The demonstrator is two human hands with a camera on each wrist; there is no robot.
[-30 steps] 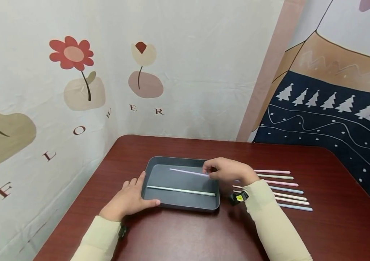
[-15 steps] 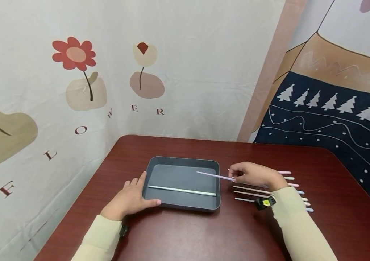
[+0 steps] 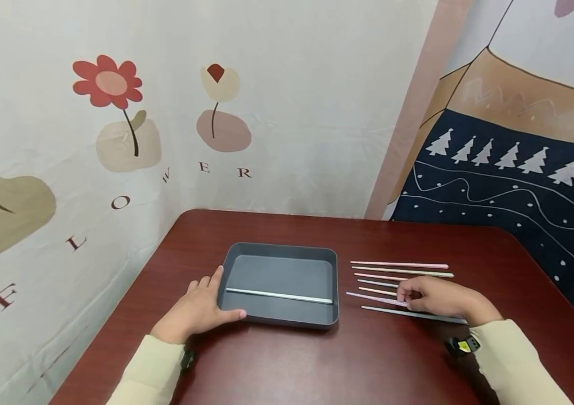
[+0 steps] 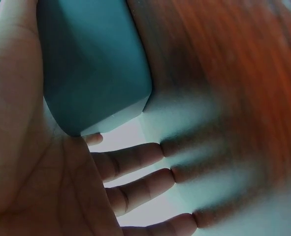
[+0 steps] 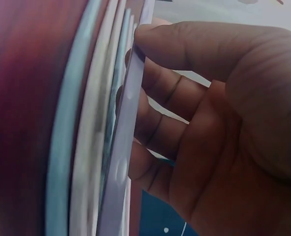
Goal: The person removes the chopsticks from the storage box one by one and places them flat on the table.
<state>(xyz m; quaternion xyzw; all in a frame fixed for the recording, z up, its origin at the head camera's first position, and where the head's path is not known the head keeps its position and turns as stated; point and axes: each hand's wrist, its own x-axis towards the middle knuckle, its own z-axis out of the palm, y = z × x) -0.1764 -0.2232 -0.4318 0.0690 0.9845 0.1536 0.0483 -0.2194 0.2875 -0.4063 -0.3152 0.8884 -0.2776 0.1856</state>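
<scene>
My right hand [image 3: 441, 295] pinches a lavender chopstick [image 3: 375, 298] between thumb and fingers, over a row of pastel chopsticks on the table. In the right wrist view the lavender chopstick [image 5: 120, 147] runs close alongside blue and cream ones. Part of the row is hidden under the hand. My left hand [image 3: 193, 309] rests at the left side of a dark grey tray [image 3: 276, 271], its fingers extended and thumb along the near edge. The left wrist view shows the palm against the tray's corner [image 4: 96, 59]. One pale green chopstick [image 3: 279, 296] lies across the tray.
Pink [image 3: 398, 264] and light green [image 3: 418, 273] chopsticks lie at the far side of the row, a blue one [image 3: 413, 315] at the near side. The dark red table [image 3: 287, 360] meets a printed cloth [image 3: 307, 140] behind.
My right hand has carried the lavender chopstick from above the tray to the right, over the row and nearer to me. My left hand stays at the tray.
</scene>
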